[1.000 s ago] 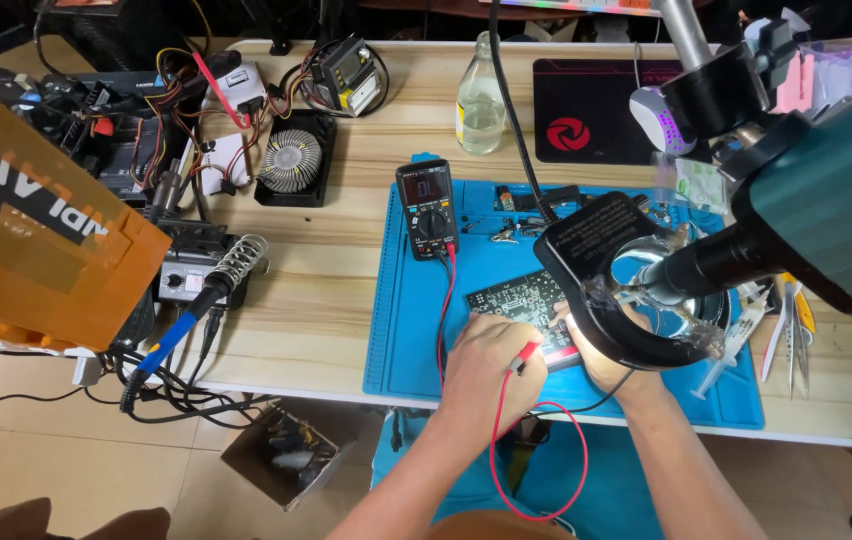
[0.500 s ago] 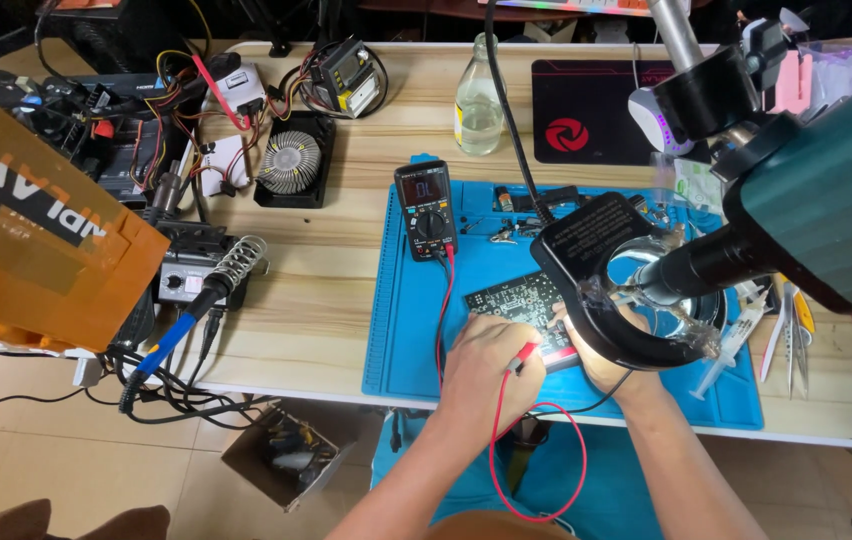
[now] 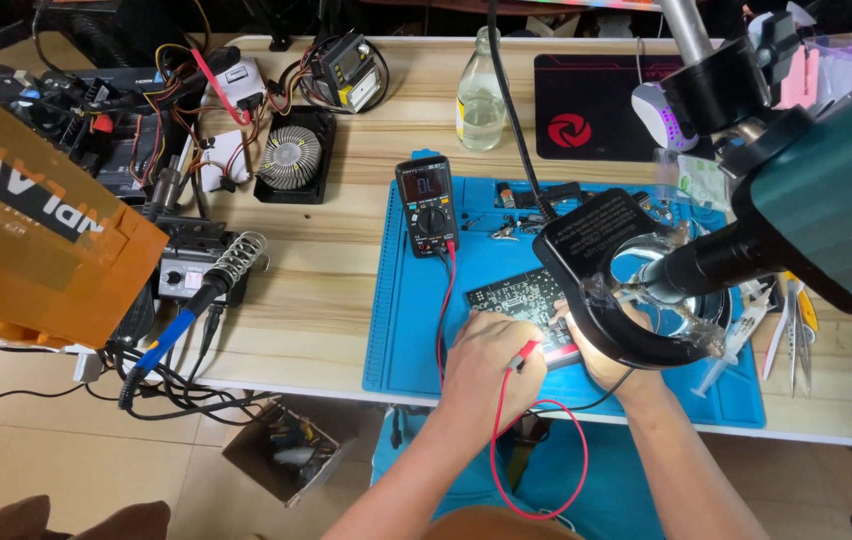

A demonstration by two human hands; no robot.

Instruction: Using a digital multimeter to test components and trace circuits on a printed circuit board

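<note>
Almost nothing has moved since the earlier frames: both hands sit on the same spot of the circuit board (image 3: pixel 526 297), and the view has only drifted slightly. The left hand (image 3: pixel 486 365) is closed around the red probe (image 3: pixel 526 352), tip down on the board's near edge. The right hand (image 3: pixel 611 360) lies mostly hidden under the ring-lit magnifier (image 3: pixel 636 300); its grip cannot be told. The board lies on the blue mat (image 3: pixel 406 340), just below the multimeter (image 3: pixel 427 205). To probe well, I judge: wrists braced on the surface, tips steady, red lead (image 3: pixel 506 470) slack.
</note>
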